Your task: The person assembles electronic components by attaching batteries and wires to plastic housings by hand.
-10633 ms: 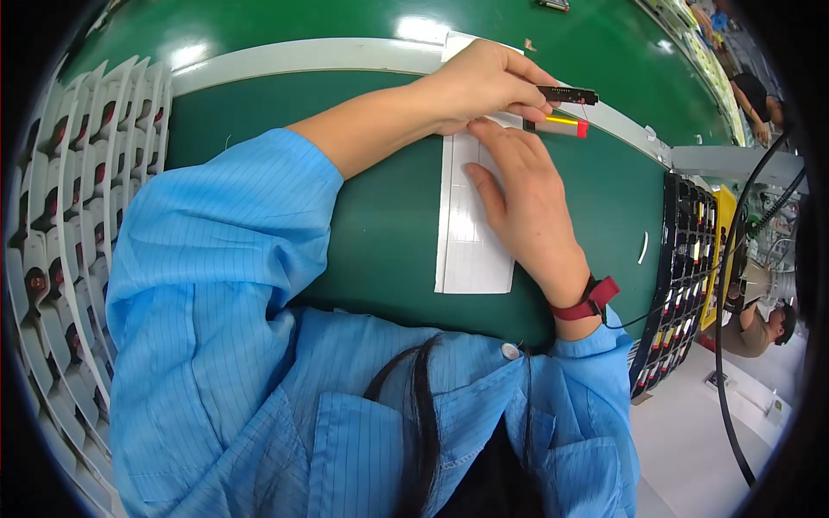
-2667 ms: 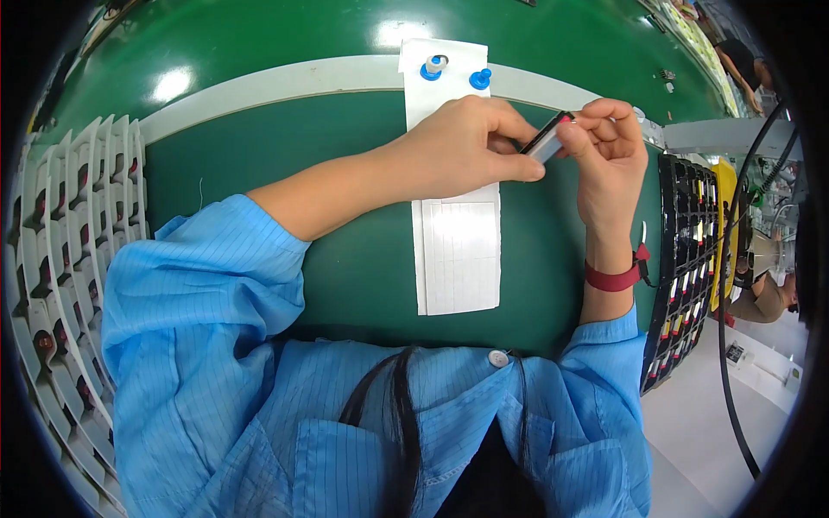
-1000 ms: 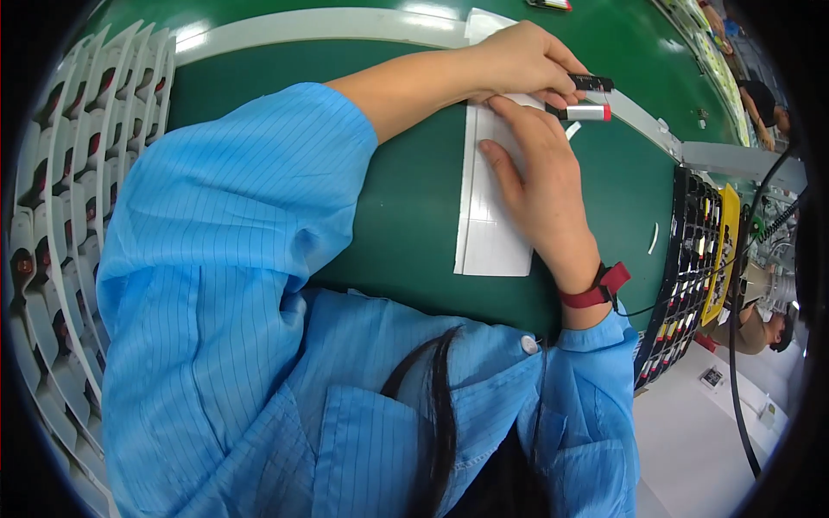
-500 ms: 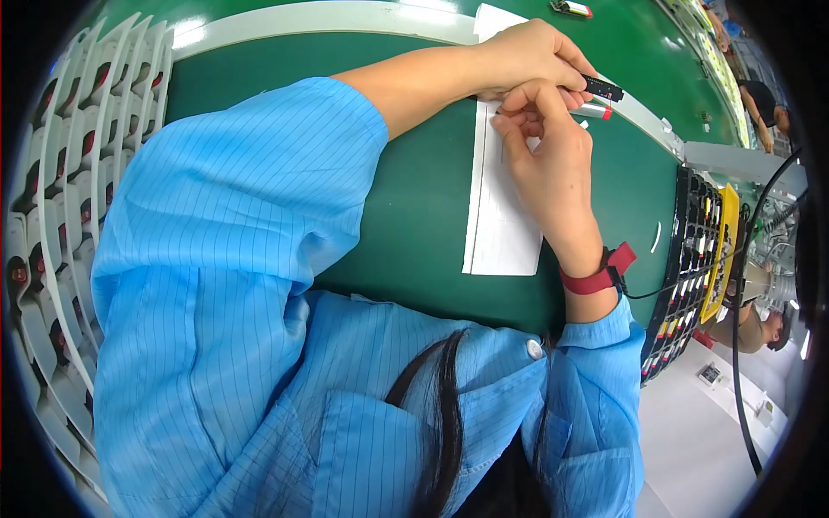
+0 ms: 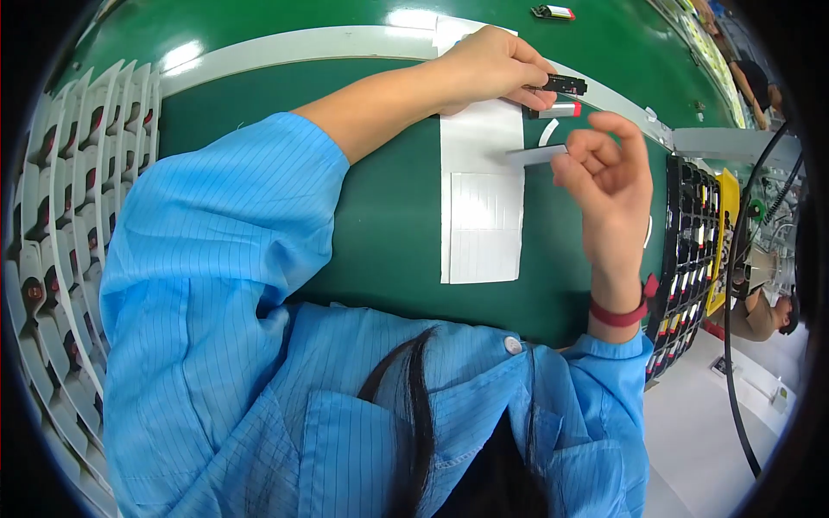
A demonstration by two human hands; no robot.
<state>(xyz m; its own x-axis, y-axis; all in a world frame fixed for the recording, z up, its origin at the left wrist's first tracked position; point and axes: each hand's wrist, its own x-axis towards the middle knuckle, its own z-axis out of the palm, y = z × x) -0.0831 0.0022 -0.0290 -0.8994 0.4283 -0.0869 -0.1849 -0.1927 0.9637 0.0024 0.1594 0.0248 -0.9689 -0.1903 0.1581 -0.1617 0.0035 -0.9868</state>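
Note:
My left hand [image 5: 492, 71] reaches to the far side of the green mat and grips a small black circuit board [image 5: 566, 84] between thumb and fingers. Just below the board, by the same fingertips, is a silver battery cell [image 5: 560, 110] with a red end; whether the two are joined I cannot tell. My right hand [image 5: 611, 168], with a red band around its wrist, pinches a thin pale strip [image 5: 537, 155] that points left over a white sheet [image 5: 484, 226] ruled into strips. That sheet lies on the mat below my left hand.
A white slotted rack [image 5: 65, 216] with dark and red parts stands at the left. On the right are a black tray [image 5: 678, 276] of several battery units and a yellow bin [image 5: 724, 224]. A curved white scrap [image 5: 549, 131] and another battery unit [image 5: 553, 12] lie farther off.
My right hand has drawn away from my left, moving right, and the pale strip now shows in its fingers. My left hand has shifted slightly left with the circuit board.

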